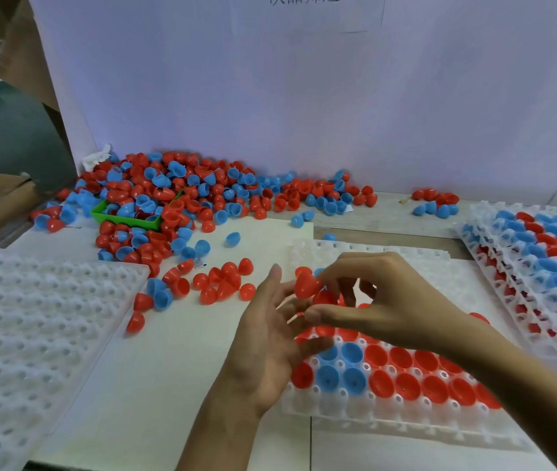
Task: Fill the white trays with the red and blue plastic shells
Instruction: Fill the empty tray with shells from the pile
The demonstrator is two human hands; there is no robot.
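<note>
Head view puts the middle tray (385,419) right under our hands, and we place everything else from it. Its near rows hold red and blue shells sitting open side up, four blue ones (340,367) grouped at its left end and red ones (406,385) running to the right; the nearest row of pockets is bare, and so is its far part.

Above the tray's left half, our right hand (382,307) pinches a red shell (306,283) between its fingertips, the thumb stretched out below. Our left hand (270,338) lies beside it with palm turned up and fingers straight and spread, their tips just at the red shell; we cannot tell whether they carry any more shells.

Left of the tray, on the white tabletop (175,368), loose red shells (222,283) lie scattered with a blue one (159,294) among them. Further left lies an unfilled tray (32,334). Beyond the tray, against the white back wall (270,96), spreads the big heap of shells (185,195), half burying a green box (124,219). To the right of the tray stands a stack of filled trays (542,266).
</note>
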